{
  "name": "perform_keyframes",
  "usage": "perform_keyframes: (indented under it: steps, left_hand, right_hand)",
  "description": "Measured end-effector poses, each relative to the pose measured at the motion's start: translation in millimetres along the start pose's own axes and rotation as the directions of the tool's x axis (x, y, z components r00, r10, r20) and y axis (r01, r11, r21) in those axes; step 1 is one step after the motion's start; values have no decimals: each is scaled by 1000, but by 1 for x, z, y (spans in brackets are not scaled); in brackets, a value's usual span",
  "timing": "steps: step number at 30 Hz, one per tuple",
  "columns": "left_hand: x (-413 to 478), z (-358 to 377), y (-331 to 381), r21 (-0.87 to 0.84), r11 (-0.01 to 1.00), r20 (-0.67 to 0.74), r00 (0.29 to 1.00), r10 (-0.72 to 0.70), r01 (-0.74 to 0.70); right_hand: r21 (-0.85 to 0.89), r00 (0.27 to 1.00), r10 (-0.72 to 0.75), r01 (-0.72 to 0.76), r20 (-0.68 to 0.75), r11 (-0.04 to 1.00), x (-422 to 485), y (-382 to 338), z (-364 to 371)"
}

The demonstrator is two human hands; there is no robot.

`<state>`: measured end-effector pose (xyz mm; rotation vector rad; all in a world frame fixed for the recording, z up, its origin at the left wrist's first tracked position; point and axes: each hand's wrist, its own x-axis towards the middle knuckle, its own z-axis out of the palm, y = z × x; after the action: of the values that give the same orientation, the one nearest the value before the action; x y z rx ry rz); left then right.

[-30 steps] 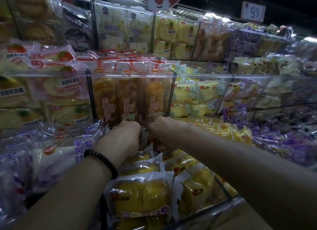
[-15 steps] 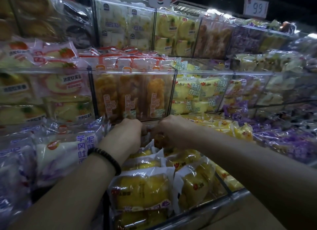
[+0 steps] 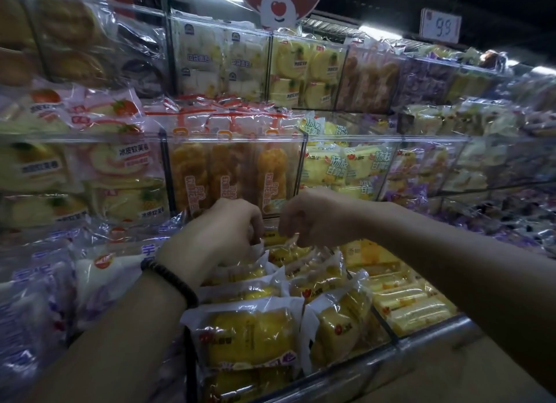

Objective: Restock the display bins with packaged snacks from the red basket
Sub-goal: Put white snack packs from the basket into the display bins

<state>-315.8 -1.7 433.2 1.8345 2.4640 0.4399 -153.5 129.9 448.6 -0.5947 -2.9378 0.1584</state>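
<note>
Gap wider now | left hand grips yellow packet | right hand pinches it

A clear-walled display bin at the near centre is filled with yellow snack packets, sealed in clear film with red logos. They are stacked overlapping and tilted, in two rows running from near to far.
</note>
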Motion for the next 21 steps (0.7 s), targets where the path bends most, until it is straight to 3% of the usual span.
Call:
perform_keyframes:
  steps: [4, 13, 21]
  left_hand:
    - [-9, 1, 0, -16, 995, 168, 981, 101, -99]
    - [-11, 3, -4, 48, 992, 254, 962, 100, -115]
    - [-3, 16, 1, 140, 989, 154, 988, 18, -40]
  right_hand:
    - [-39, 985, -39, 46, 168, 998, -10, -4, 6]
    - [-147, 945, -106, 158, 311, 976, 0, -16, 26]
    - [-194, 978, -76, 114, 193, 974, -7, -20, 34]
